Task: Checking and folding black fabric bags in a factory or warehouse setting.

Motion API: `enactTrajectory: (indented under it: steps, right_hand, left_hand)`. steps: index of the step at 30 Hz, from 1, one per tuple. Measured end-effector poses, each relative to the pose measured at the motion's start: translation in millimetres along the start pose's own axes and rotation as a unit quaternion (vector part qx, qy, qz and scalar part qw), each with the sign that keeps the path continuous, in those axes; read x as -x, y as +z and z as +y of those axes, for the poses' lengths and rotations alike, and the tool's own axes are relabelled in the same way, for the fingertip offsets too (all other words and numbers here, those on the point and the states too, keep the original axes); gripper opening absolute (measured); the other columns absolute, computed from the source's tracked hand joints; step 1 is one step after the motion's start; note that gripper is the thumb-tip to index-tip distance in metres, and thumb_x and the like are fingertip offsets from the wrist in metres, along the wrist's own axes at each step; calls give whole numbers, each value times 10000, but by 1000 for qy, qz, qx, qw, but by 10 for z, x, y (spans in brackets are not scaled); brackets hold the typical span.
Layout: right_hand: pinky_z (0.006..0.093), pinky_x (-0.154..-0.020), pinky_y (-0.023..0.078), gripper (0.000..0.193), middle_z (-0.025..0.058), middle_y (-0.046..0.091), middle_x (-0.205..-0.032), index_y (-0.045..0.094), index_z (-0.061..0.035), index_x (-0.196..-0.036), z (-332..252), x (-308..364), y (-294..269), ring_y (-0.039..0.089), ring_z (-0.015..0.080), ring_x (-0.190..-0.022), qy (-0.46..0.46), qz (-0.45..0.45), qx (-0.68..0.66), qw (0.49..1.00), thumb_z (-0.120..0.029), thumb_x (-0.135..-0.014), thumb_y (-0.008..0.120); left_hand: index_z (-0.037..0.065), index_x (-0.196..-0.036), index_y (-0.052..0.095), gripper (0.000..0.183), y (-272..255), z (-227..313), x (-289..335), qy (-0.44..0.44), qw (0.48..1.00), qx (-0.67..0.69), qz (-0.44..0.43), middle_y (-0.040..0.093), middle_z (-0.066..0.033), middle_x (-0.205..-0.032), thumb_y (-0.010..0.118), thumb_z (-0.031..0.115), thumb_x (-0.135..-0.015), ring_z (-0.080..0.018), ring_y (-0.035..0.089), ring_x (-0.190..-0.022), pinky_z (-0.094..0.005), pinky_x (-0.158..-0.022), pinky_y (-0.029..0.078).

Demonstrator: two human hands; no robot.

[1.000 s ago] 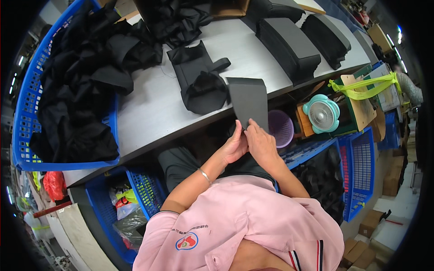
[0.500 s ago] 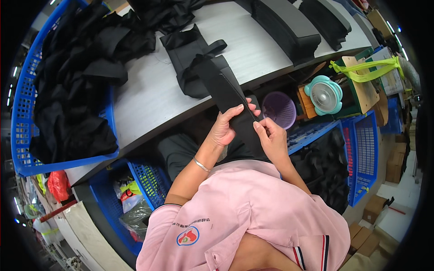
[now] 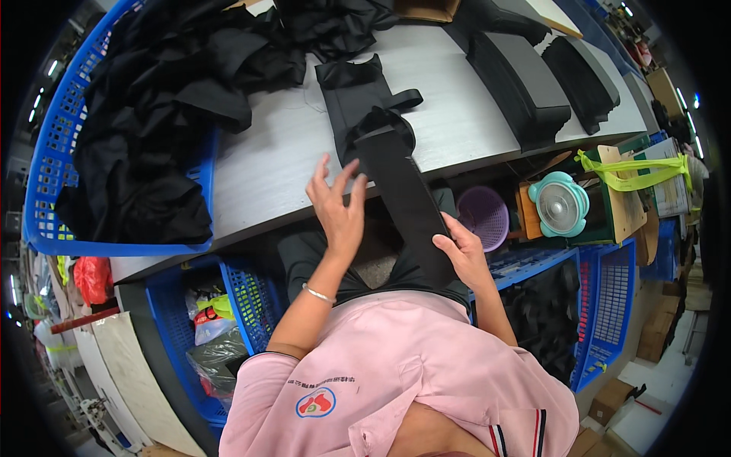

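Note:
A long black fabric strip [image 3: 407, 198] slants from the table edge down over my lap. My right hand [image 3: 463, 247] grips its right side, thumb on top and fingers beneath. Off the strip, to its left, my left hand [image 3: 336, 206] is raised with the fingers spread and nothing in them. The strip's far end lies over a black fabric piece [image 3: 352, 95] with a loop at its right side, which rests on the white table [image 3: 282, 145]. A dark round fold of cloth shows behind that far end.
A blue basket [image 3: 137, 247] heaped with black cloth [image 3: 175, 114] stands on the left. Stacked black strips [image 3: 525, 84] lie at the back right. Near the table's right underside are a purple bin [image 3: 485, 217] and a teal fan [image 3: 560, 203]. More blue baskets flank my seat.
My left hand has let go of the strip and moved left, its fingers spreading. The strip now lies flatter, held only by my right hand, which is a little lower. The view has shifted slightly.

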State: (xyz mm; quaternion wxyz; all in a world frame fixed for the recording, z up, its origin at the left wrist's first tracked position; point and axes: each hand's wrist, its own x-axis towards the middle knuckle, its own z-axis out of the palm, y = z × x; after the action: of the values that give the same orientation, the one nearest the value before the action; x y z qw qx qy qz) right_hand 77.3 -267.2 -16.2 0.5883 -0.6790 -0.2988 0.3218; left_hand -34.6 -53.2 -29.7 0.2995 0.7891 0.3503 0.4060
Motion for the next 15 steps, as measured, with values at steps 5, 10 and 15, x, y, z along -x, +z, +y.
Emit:
enactTrajectory:
  steps: [5,10,15]
  right_hand:
    - [323,-738,534,440,201,709,-1071,555,-39,-1355,-51,-166,146,716,287,-863,-68,27,236,969,-131,-935,648]
    - [442,-596,515,403,166,700,-852,572,-75,-1323,-317,-231,274,651,408,-683,-106,69,360,924,-115,-925,618]
    - [440,-530,524,431,149,668,-784,561,-98,-1318,-458,-557,416,655,356,-615,-165,69,512,840,-82,-889,605]
  left_hand:
    - [36,-1210,676,402,180,-449,-466,22,997,-35,-67,507,-171,-1394,637,2,-811,-365,524,-1206,-403,-995,456]
    - [19,-1232,655,503,231,-164,-680,88,991,-17,-95,538,-154,-1375,553,-75,-748,-327,565,-1177,-383,-964,486]
    - [-12,-1128,669,461,132,249,-708,216,957,40,-192,550,-79,-1372,533,-103,-697,-337,578,-1006,-418,-884,507]
